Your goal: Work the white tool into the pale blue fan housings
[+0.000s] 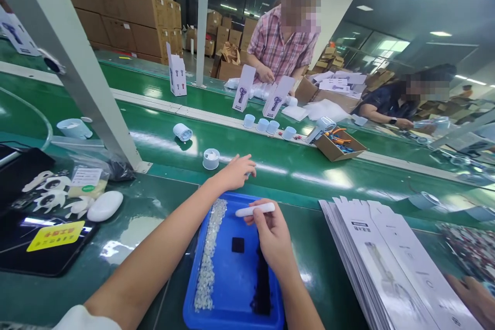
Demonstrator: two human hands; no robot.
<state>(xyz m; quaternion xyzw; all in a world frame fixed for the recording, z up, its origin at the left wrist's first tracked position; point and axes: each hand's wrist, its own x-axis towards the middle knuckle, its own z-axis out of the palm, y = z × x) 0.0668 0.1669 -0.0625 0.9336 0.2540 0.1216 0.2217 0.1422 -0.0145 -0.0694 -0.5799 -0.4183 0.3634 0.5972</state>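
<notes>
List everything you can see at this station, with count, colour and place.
blue tray: 1, blue, bench front
clear pieces: many, translucent, tray's left side
black strip: 1, black, tray's right side
black square: 1, black, mid-tray
white stick: 1, white, in right hand
cylinders: several, pale blue, on belt
cups: 4, pale blue, belt's far edge
flat boxes: stack, white, right of tray
brown box: 1, orange and blue contents, beyond belt
yellow card: 1, yellow, bench left
cartons: many, brown, background
co-workers: at least 2, across belt
left hand: 1, bare, above belt
right hand: 1, bare, above tray
</notes>
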